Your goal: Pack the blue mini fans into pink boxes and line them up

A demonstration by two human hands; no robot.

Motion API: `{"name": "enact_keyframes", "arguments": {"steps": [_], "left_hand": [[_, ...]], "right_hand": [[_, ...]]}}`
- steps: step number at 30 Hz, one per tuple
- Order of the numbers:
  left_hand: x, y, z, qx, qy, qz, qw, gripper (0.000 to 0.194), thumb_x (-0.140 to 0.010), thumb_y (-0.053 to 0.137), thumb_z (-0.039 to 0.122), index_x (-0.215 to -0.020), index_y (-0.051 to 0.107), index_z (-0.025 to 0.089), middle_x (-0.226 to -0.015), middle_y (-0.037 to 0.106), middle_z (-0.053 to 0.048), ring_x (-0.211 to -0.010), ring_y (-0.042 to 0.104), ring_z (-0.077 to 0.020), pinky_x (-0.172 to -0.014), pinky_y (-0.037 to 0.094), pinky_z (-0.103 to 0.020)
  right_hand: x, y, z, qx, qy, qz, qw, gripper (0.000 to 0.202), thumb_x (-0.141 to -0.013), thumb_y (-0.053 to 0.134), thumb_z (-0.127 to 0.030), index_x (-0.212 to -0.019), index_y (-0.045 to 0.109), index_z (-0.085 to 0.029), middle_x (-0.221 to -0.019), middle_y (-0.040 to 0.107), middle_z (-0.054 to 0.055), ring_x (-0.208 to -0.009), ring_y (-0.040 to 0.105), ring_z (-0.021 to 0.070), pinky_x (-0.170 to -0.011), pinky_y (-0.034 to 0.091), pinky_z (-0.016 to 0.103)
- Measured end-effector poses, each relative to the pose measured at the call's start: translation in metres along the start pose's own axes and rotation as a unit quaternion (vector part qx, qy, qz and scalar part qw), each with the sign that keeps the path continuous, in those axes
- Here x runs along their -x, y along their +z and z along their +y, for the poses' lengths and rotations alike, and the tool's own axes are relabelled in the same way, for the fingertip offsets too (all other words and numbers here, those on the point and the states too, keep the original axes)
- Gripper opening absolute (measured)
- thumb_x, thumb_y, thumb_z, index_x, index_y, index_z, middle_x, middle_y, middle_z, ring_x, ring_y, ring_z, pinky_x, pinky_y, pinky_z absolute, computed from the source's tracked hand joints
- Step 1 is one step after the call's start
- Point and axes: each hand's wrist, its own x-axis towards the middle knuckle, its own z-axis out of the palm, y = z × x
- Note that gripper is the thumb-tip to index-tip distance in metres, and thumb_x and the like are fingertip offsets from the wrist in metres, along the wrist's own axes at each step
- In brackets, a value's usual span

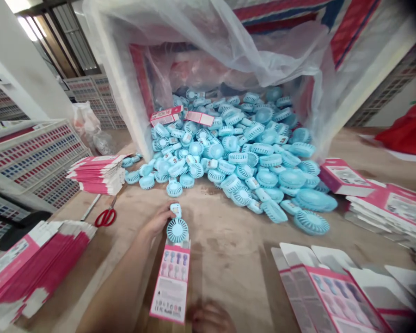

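On counter (239,263) before us, blue fan (177,226) sat at open end of carton (169,286), head (177,231) toward us, handle (175,210) pointing away, long axis nearly in line with carton's. We judged this one partway, heaped loose fans (215,151) beyond undone. Our left hand (157,221) pinched handle, grip nearly closed; right hand (213,318) blurred, its grip we couldn't tell.

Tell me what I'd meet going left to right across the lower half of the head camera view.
Stack of folded pink cartons, red-handled scissors, left hand, light-blue fan that it grips, blurred right hand, pink-and-white cartons with raised flaps.
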Motion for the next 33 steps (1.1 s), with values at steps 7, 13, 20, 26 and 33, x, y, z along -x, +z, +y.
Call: {"name": "enact_keyframes", "arguments": {"steps": [7, 13, 20, 26, 33], "left_hand": [[0.044, -0.002, -0.009, -0.012, -0.021, -0.014, 1.000, 0.054, -0.057, 0.064, 0.017, -0.110, 0.063, 0.019, -0.085, 0.062, 0.001, -0.075, 0.056, -0.0140, -0.068, 0.044, -0.024], [0.058, 0.006, -0.025, -0.034, -0.004, 0.063, 0.997, 0.048, -0.060, 0.067, 0.024, -0.106, 0.053, 0.020, -0.067, 0.051, 0.007, -0.055, 0.048, -0.0104, -0.055, 0.041, -0.023], [0.055, 0.015, -0.026, -0.123, 0.043, 0.119, 0.984, 0.044, -0.076, 0.050, 0.024, -0.120, 0.049, 0.021, -0.072, 0.053, 0.004, -0.063, 0.054, -0.0130, -0.059, 0.043, -0.023], [0.064, 0.005, -0.007, -0.292, 0.065, 0.139, 0.944, 0.057, -0.075, 0.070, 0.039, -0.124, 0.047, 0.022, -0.083, 0.057, 0.001, -0.076, 0.058, -0.0165, -0.070, 0.045, -0.027], [0.062, 0.017, 0.003, -0.502, 0.023, 0.156, 0.850, 0.044, -0.075, 0.070, 0.050, -0.104, 0.054, 0.020, -0.093, 0.061, -0.009, -0.090, 0.061, -0.0291, -0.081, 0.043, -0.037]], "right_hand": [[-0.020, -0.029, -0.031, 0.034, 0.016, 0.023, 0.999, 0.037, -0.103, 0.030, -0.031, -0.093, 0.064, -0.022, -0.083, 0.076, 0.004, -0.066, 0.068, 0.0154, -0.062, 0.054, 0.027], [-0.035, -0.051, -0.060, 0.051, 0.022, 0.009, 0.998, 0.025, -0.099, 0.040, -0.020, -0.094, 0.063, -0.022, -0.082, 0.076, 0.004, -0.063, 0.067, 0.0159, -0.056, 0.053, 0.028], [-0.082, -0.056, -0.084, 0.001, -0.096, -0.086, 0.992, 0.031, -0.101, 0.037, -0.021, -0.129, 0.050, -0.020, -0.110, 0.075, 0.007, -0.097, 0.070, 0.0182, -0.093, 0.053, 0.035], [-0.059, -0.016, -0.072, -0.050, -0.034, -0.054, 0.997, 0.036, -0.098, 0.041, -0.018, -0.133, 0.045, -0.019, -0.116, 0.072, 0.009, -0.108, 0.066, 0.0179, -0.096, 0.052, 0.034], [-0.055, -0.014, -0.070, -0.053, -0.030, -0.086, 0.994, 0.043, -0.088, 0.043, -0.012, -0.130, 0.048, -0.019, -0.121, 0.070, 0.008, -0.112, 0.063, 0.0200, -0.099, 0.050, 0.037]]}}
